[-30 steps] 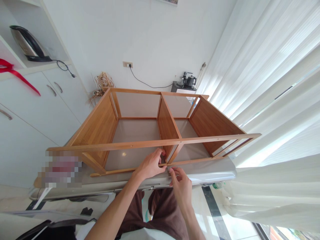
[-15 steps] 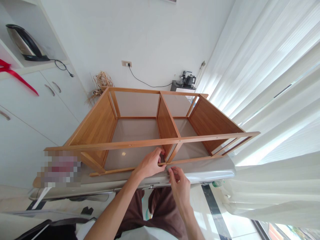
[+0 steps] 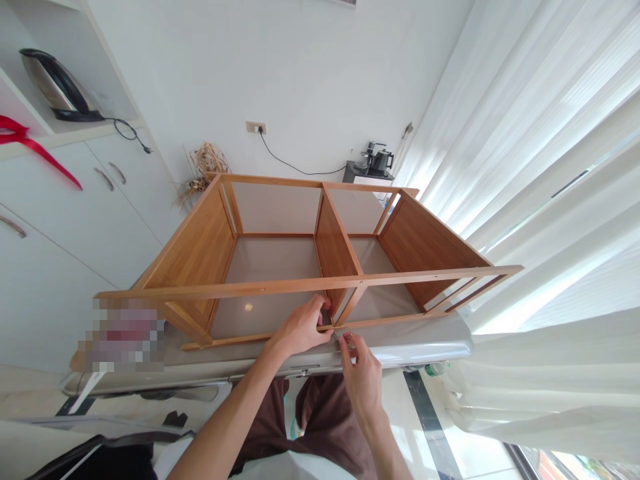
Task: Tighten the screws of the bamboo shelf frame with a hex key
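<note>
A brown wooden shelf frame [image 3: 300, 287] lies on its side on the table, with a middle panel [image 3: 339, 233] dividing it. My left hand [image 3: 301, 327] is closed around its lower front rail [image 3: 240, 341], just left of where that rail meets the middle panel. Right beside this joint, on the near side, the thumb and fingers of my right hand [image 3: 361, 363] pinch a small thin metal piece [image 3: 336, 333]. Its tip is at the rail; the piece is too small to name surely. Screw heads show along the upper front rail [image 3: 300, 287].
The grey table's [image 3: 420, 337] rounded front edge runs close to my legs. A pixelated patch covers something at the left end. White cabinets with a kettle [image 3: 60, 83] stand left, and a curtain [image 3: 540, 200] hangs right. A coffee maker [image 3: 375, 160] stands behind.
The whole view has shifted very slightly. Both hands stay at the same joint, and the fingers of my right hand have moved a little around the small metal piece.
</note>
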Demonstrator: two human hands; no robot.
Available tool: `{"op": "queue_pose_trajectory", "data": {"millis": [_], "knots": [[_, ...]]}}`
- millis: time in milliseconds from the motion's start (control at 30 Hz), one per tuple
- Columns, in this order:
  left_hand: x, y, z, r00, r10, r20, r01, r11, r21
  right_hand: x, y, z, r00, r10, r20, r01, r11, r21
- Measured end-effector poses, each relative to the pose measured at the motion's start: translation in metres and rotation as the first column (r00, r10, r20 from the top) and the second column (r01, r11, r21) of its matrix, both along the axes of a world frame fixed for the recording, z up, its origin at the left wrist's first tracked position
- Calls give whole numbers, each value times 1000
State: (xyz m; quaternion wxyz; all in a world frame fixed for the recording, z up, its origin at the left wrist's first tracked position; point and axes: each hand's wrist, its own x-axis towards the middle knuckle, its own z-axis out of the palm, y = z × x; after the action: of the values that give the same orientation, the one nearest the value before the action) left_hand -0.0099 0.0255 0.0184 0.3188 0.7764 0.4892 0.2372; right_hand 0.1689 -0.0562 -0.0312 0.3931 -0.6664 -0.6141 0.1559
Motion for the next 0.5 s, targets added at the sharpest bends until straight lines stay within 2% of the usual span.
{"op": "queue_pose_trajectory", "data": {"millis": [133,233,300,367,500], "knots": [[1,1,0,1000,-6,3,6,1000,-4,1,-1,-3,991,48,126,-56,997,58],[1,1,1,1000,-7,2,7,1000,-12,1,-1,-1,989,68,131,-77,995,64],[1,0,1,1000,-4,4,4,1000,-11,0,0,2,997,53,49,-55,998,34],[1,0,1,1000,0,4,0,1000,-8,0,3,6,993,21,-112,-26,999,-38],[2,0,3,1000,0,-8,0,1000,-11,0,6,11,898,-45,-437,-30,986,-162]]}}
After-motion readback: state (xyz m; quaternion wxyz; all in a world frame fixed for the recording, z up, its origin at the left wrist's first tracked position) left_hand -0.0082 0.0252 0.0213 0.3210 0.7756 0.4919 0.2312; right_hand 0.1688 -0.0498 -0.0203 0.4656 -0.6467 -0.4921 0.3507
